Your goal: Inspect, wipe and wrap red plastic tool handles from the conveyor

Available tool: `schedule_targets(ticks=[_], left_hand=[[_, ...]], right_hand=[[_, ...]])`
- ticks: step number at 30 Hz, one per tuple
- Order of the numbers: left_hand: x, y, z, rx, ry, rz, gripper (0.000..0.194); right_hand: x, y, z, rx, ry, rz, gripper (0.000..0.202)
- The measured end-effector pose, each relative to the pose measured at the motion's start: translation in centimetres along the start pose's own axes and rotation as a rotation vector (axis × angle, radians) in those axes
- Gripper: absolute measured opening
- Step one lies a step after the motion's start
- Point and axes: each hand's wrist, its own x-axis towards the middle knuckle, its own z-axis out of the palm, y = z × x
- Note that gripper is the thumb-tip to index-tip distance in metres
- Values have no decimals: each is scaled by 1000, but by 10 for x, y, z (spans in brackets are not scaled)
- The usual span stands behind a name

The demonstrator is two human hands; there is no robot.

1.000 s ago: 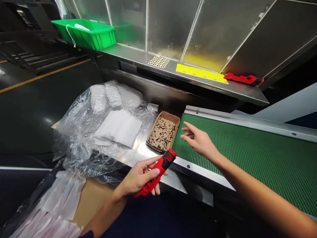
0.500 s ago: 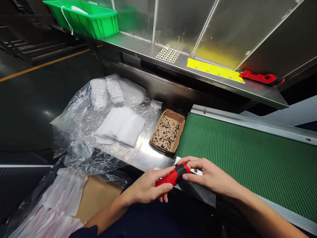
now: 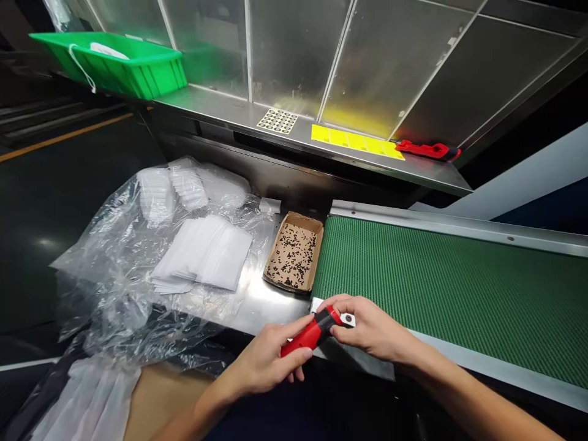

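Observation:
A red and black handle-shaped tool is held in front of me, slanting up to the right, just before the near corner of the green belt. My left hand is closed around its red lower body, with the thumb along the near side. At the tool's upper end, my right hand pinches the red rim beyond the black collar between thumb and fingers. What lies inside that end is hidden. Beyond my hands, a shallow cardboard tray holds many small black screw-like pieces.
Stacked white sleeves lie on clear plastic film at left. The green conveyor belt runs off right. On the back shelf are a green bin, round stickers, yellow labels and a red tool shell.
The view has turned, so the bench and shelf appear farther left and slightly lower. Both hands still hold the tool, with the right fingers shifted slightly at its upper end.

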Motion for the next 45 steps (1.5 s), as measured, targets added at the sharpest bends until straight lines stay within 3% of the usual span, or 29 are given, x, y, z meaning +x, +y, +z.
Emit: schedule_targets(ticks=[3, 8, 15, 23, 45], left_hand=[[4, -2, 1, 47, 42, 10, 56], [8, -4, -8, 84, 249, 29, 62], [-5, 12, -29, -282, 226, -8, 84], [-10, 13, -33, -340, 185, 4, 82], [-5, 13, -34, -288, 170, -8, 80]], right_hand=[[6, -1, 5, -186, 71, 10, 18], [26, -14, 10, -471, 276, -22, 15], [33, -32, -10, -215, 88, -335, 30], [41, -39, -7, -66, 5, -319, 13], [51, -31, -10, 38, -6, -218, 13]])
